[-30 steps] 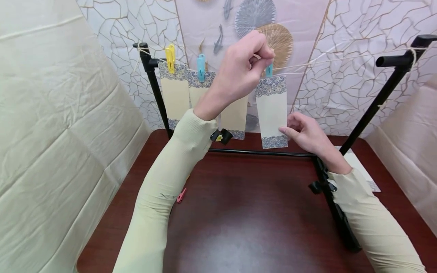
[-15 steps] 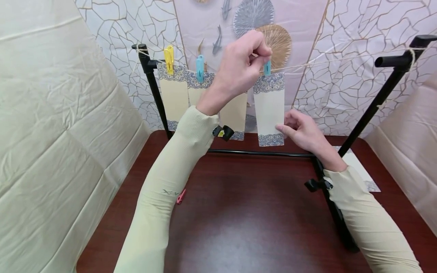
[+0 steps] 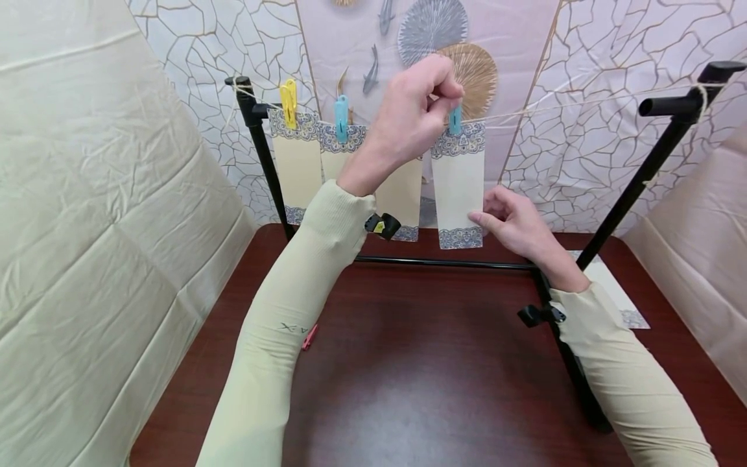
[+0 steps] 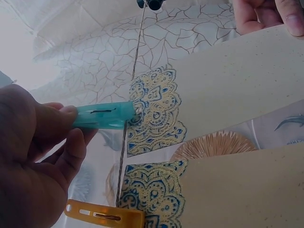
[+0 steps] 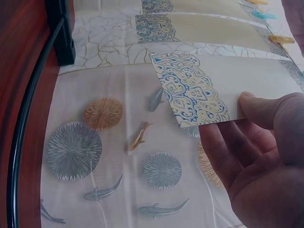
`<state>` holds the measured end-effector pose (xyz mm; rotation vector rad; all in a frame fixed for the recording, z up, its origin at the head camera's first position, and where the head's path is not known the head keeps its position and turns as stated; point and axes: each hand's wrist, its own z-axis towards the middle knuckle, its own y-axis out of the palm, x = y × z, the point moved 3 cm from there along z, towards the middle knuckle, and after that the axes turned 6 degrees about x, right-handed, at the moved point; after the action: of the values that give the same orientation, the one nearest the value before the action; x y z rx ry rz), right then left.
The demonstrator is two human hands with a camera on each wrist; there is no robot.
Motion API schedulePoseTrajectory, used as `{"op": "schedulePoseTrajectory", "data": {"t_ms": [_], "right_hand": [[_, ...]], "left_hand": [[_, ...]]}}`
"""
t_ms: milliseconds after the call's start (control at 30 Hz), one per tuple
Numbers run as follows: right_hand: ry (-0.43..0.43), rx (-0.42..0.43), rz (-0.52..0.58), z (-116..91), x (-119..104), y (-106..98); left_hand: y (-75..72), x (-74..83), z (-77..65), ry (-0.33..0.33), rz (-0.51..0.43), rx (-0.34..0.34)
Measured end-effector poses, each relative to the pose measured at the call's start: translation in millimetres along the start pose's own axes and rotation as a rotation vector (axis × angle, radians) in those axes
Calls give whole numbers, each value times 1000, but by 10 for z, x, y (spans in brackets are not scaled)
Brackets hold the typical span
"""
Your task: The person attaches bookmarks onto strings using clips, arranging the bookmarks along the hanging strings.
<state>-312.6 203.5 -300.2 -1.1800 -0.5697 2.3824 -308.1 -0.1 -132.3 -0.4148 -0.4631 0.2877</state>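
Note:
My left hand [image 3: 411,113] pinches a blue clothespin [image 4: 107,115] by its handle end. The clothespin's tip overlaps the string [image 4: 137,57] and the patterned top edge of a paper card [image 3: 458,185]. That card is cream with a blue ornamental band at each end, and it hangs down in front of the backdrop. Low on its right edge, my right hand [image 3: 513,220] pinches the card between thumb and fingers, thumb on the front face [image 5: 263,111]. In the left wrist view, an orange clothespin [image 4: 107,213] grips the neighbouring card [image 4: 228,190] on the string.
Further left, a yellow clothespin [image 3: 288,104] and another blue clothespin [image 3: 341,119] hold similar cards. The string spans a black frame [image 3: 642,172] on the dark red table [image 3: 420,363]. A red clothespin [image 3: 310,338] and a loose card [image 3: 613,288] lie on the table.
The hanging card and my right hand have shifted slightly left. My left hand keeps its pinch on the blue clothespin, which now overlaps more of the card's top edge.

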Motion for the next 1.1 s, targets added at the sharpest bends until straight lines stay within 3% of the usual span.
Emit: {"op": "schedulePoseTrajectory", "data": {"t_ms": [167,467,767,967,1100], "right_hand": [[5,4,4,12,-10,24],[-13,-1,-4,-11,-8,27],[50,-26,29,-40,33,32],[84,-62,-20,-114,82,20],[106,-107,9,-182,136,-9]], "left_hand": [[29,-10,-13,-38,59,-41],[53,-57,-54,-73,83,-109],[6,-59,-94,-168,15,-166],[-78,-22,-209,-134,-17,-171],[-140,-22,-307,-102,-35,-133]]}}
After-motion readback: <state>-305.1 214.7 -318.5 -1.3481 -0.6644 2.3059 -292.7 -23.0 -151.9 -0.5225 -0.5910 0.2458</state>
